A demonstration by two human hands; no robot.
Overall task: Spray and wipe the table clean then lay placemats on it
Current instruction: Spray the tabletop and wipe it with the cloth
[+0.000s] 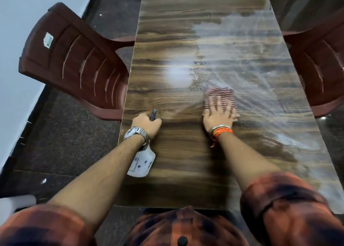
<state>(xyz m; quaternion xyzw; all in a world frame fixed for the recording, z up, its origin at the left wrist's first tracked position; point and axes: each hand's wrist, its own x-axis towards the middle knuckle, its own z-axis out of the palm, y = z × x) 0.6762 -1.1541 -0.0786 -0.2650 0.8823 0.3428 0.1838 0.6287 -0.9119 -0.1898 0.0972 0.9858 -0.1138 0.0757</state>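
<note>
Head view shows me my left hand (147, 123) gripping the spray bottle (142, 164). My right hand (219, 113) – fingers spread flat – presses the striped cloth (219, 93) onto the wet table (186, 41).

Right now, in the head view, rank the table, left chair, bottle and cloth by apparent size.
1. table
2. left chair
3. bottle and cloth: about alike, each partly covered, so not ranked against each other.
</note>
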